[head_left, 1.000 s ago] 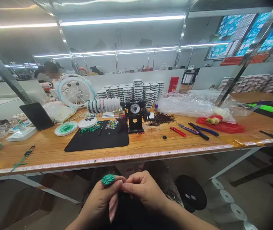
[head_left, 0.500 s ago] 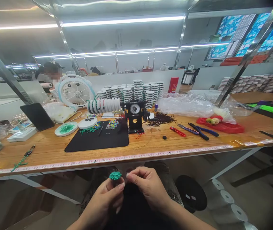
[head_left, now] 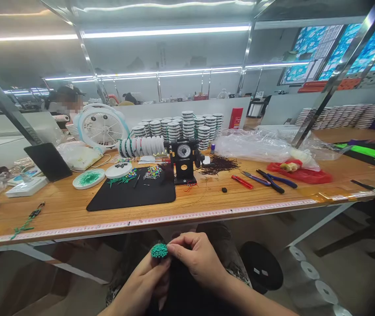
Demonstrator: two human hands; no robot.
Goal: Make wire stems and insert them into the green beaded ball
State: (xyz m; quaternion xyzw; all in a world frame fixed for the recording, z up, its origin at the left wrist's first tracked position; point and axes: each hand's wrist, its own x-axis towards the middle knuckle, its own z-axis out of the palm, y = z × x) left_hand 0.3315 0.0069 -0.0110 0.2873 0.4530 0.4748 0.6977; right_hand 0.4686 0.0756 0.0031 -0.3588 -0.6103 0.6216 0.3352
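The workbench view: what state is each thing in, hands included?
Left hand: closed on the green bead cluster
Green bead cluster: held, beaded face showing
Right hand: thumb and finger pinched beside the cluster
Black mat: lying flat
Pliers: lying down, handles spread
Dark tablet: propped at a slant
White spools: stacked
Overhead light: lit

I see a smooth wood table (head_left: 203,198) and a matt mat (head_left: 130,196). The plastic sheeting (head_left: 253,145) looks glossy to me, the green cluster (head_left: 159,251) bumpy.
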